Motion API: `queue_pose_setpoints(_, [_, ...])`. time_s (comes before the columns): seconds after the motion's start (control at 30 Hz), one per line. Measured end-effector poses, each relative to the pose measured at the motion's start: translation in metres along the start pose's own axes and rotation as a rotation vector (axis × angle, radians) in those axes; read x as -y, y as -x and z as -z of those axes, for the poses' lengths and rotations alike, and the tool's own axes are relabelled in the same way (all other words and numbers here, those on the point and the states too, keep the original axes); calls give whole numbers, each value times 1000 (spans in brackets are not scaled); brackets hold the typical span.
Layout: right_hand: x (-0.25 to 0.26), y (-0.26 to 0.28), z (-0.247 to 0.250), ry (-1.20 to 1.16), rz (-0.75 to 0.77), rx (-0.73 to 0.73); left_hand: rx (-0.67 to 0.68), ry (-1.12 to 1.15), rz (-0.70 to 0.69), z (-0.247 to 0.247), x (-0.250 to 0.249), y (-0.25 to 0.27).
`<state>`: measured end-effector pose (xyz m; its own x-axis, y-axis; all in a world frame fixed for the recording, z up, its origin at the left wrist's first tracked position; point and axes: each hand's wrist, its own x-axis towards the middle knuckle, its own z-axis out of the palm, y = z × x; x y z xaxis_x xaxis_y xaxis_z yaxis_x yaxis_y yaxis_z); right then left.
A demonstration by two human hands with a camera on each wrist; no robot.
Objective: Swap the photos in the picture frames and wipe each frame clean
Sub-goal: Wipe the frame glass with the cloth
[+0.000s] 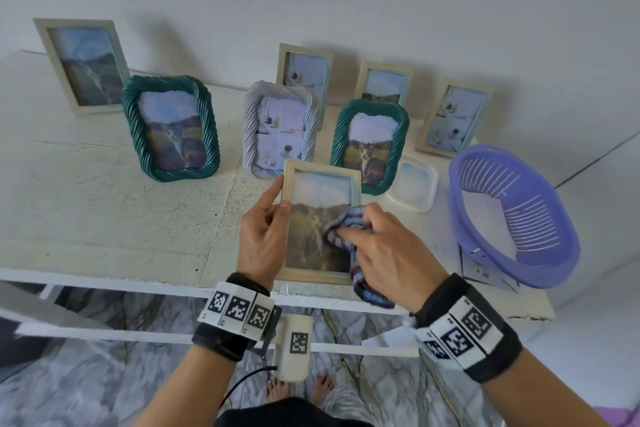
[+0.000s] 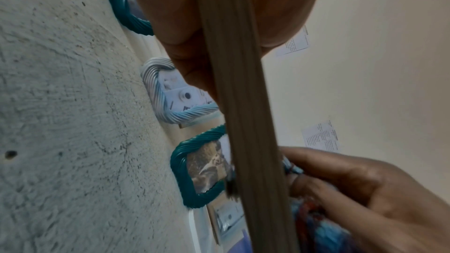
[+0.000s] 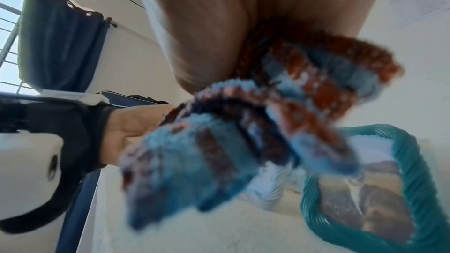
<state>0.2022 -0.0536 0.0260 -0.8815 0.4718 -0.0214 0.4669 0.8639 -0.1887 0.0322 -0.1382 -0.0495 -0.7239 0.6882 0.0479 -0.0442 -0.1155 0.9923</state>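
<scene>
My left hand (image 1: 265,232) grips the left edge of a pale wooden frame (image 1: 320,184) with a landscape photo, held upright over the table's front edge. In the left wrist view that frame's edge (image 2: 246,122) runs between my thumb and fingers. My right hand (image 1: 377,246) holds a blue and red striped cloth (image 1: 343,222) bunched against the glass, with its loose end hanging below the frame. The cloth (image 3: 243,141) fills the right wrist view, blurred. Several other frames stand behind: two green twisted ones (image 1: 169,128) (image 1: 369,146), a white twisted one (image 1: 278,128) and pale wooden ones (image 1: 83,62).
A purple slotted basket (image 1: 512,211) sits at the table's right end with papers under it. A small clear plastic lid (image 1: 414,184) lies between it and the right green frame. The white table (image 1: 104,211) has bare surface at the left front. Wall behind.
</scene>
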Motion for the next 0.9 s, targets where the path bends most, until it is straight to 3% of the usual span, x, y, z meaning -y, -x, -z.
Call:
queue_pose_setpoints(0.07, [0, -5, -1, 40, -22, -22, -9, -20, -11, -2, 2, 2])
queue_pose_setpoints(0.2, [19, 13, -11, 64, 141, 136, 36, -27, -16, 2, 2, 1])
queue_pose_setpoints(0.27, [12, 15, -9, 43, 178, 88, 11, 6, -9, 2, 5, 3])
queue_pose_setpoints(0.4, [-1, -1, -9, 15, 30, 36, 32, 44, 26, -6, 7, 3])
queue_pose_setpoints(0.47, [11, 4, -14, 48, 91, 70, 26, 17, 32, -6, 6, 0])
queue_pose_setpoints(0.57, [18, 14, -10, -97, 149, 87, 11, -11, 2, -5, 8, -3])
queue_pose_setpoints(0.73, [-3, -15, -5, -5, 7, -26, -12, -35, 18, -10, 6, 2])
queue_pose_setpoints(0.8, [7, -13, -7, 62, 82, -24, -8, -62, 9, -8, 4, 0])
queue_pose_setpoints(0.9, [15, 4, -10, -118, 203, 75, 7, -38, 26, -3, 2, -4])
